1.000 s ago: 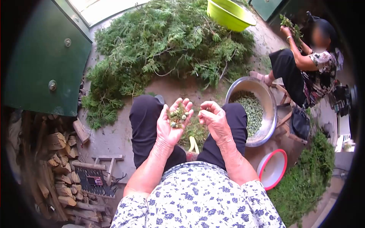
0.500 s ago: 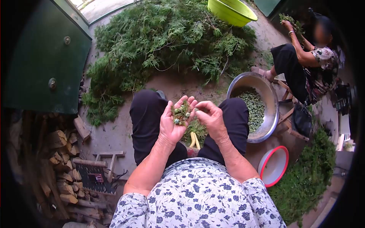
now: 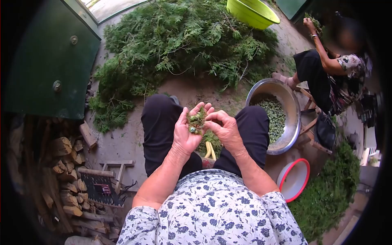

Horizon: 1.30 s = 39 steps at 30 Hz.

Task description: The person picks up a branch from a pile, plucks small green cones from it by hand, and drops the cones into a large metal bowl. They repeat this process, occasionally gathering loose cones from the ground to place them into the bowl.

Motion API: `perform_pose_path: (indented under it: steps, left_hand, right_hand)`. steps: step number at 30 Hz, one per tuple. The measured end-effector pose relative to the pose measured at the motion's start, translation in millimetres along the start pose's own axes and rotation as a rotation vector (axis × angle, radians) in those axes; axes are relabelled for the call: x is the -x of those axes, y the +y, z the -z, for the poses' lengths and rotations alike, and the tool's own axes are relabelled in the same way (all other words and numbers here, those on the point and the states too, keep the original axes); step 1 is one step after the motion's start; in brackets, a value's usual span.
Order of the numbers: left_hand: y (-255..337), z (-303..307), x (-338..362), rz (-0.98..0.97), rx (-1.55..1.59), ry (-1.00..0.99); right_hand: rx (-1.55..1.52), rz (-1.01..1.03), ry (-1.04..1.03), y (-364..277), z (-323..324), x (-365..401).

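Observation:
My left hand [image 3: 187, 132] is cupped palm up between my knees, holding a small heap of green cones and leaf scraps [image 3: 196, 121]. At the heap's right edge, the thumb and forefinger of my right hand [image 3: 225, 130] are pinched together; whatever is between them is too small to make out. Below my hands, a pair of pale yellow handles [image 3: 210, 150] shows between my thighs, with green sprigs beside them. A metal basin [image 3: 293, 118] next to my right knee contains many round green cones [image 3: 271, 118].
A large pile of evergreen branches [image 3: 183, 41] lies ahead, with a lime-green tub [image 3: 253, 14] behind it. A red-rimmed white basin [image 3: 294, 179] and more cut greenery [image 3: 326, 196] are at right. Another person [image 3: 330, 73] sits beyond. Firewood [image 3: 69, 175] and a small stool [image 3: 118, 175] are left.
My right hand has shifted slightly, its fingertips now against the heap in my left palm. The other person's raised hand has moved a little. The view has shifted slightly.

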State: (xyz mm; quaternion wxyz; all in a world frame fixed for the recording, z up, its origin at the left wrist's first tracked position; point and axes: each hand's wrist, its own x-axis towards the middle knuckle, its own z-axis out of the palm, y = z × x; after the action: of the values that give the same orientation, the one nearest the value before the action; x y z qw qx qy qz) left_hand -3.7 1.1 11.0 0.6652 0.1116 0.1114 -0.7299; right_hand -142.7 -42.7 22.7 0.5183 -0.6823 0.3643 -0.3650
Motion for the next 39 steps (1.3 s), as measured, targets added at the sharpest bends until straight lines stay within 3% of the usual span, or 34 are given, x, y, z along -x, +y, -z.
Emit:
perform_pose_path:
  steps: [1, 3, 6, 7, 8, 10, 11, 15, 17, 18, 20, 24, 25, 27, 28, 30, 38, 39]
  left_hand:
    - [0.3, -1.3, -0.4, -0.005, 0.0, -0.002]
    - [-0.1, -3.7, 1.3, 0.004, -0.021, 0.009]
    - [2.4, 7.8, -0.1, 0.052, 0.036, -0.066]
    - [1.9, 7.9, -0.2, 0.053, 0.037, -0.066]
    - [1.7, 8.0, -0.1, 0.054, -0.006, -0.062]
    - [1.0, 3.8, -0.4, 0.052, -0.051, -0.058]
    - [-1.6, -2.6, 0.5, 0.037, -0.064, -0.01]
    - [-2.4, -3.7, 3.1, 0.029, -0.056, 0.025]
    - [0.3, 1.8, 1.7, 0.037, -0.027, 0.006]
    - [1.0, 5.2, 0.8, 0.044, -0.018, -0.027]
    - [0.6, 4.7, 0.8, 0.053, -0.008, -0.063]
    - [-1.7, -5.8, 3.0, 0.026, -0.055, 0.008]
    - [-2.3, -7.5, 3.0, 0.02, -0.053, 0.044]
    - [2.2, 11.0, 0.6, 0.05, -0.034, -0.034]
    - [3.6, 9.5, 1.1, 0.08, -0.016, -0.112]
    - [0.6, 3.8, 2.9, 0.06, -0.072, -0.046]
    - [-0.4, 1.0, 4.6, 0.04, -0.133, 0.053]
    - [1.6, 7.1, 3.8, 0.058, -0.074, -0.035]
  right_hand:
    - [-0.001, 0.003, -0.004, -2.0, 4.2, -0.6]
    - [-0.782, -0.533, -0.035, -9.5, 12.6, 0.1]
    - [-0.78, -0.483, 0.061, -13.4, 6.0, -4.4]
    - [-0.594, -0.487, 0.014, -24.6, 7.5, -6.4]
    - [-0.594, -0.488, 0.014, -22.3, 5.5, -7.9]
    - [0.058, -0.002, -0.053, -16.4, -1.7, -12.0]
    - [0.058, -0.092, -0.05, -23.0, -6.3, -12.0]
    - [0.105, -0.067, -0.036, -16.8, -9.0, -9.5]
    - [-0.246, -0.229, 0.018, -14.4, -3.6, -8.8]
    - [-0.245, -0.228, 0.016, -10.4, 2.1, -8.7]
    - [-0.973, -0.451, -0.041, -7.8, 13.0, -11.3]
    - [-1.168, -0.454, -0.02, -3.4, 16.2, -12.5]
    - [-1.168, -0.453, -0.02, -10.1, 15.2, -13.4]
    - [-0.446, -0.44, 0.007, -29.6, 7.9, -15.3]
    - [-0.447, -0.439, 0.008, -24.7, 3.3, -15.1]
    - [0.186, 0.026, 0.032, -10.9, -5.7, -15.6]
    - [0.172, 0.044, 0.048, -18.4, -6.4, -15.8]
    - [-0.127, -0.155, 0.05, -22.7, -2.8, -14.4]
